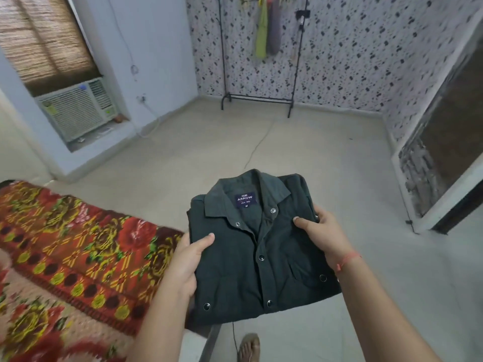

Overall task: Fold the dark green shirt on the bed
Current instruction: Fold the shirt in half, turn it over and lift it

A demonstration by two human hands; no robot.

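Holding folded dark green shirt (261, 257) off the bed (78, 244) corner, over pale floor (326, 152); left hand (183, 259), right hand (324, 236) clamped on its edges

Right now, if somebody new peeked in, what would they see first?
First, the folded dark green shirt in the middle, held up over the floor, with the left hand and right hand gripping its sides, thumbs on top. Next, the bright red and yellow flowery bed cover at the lower left. Behind, a black clothes rack stands against the speckled wall.
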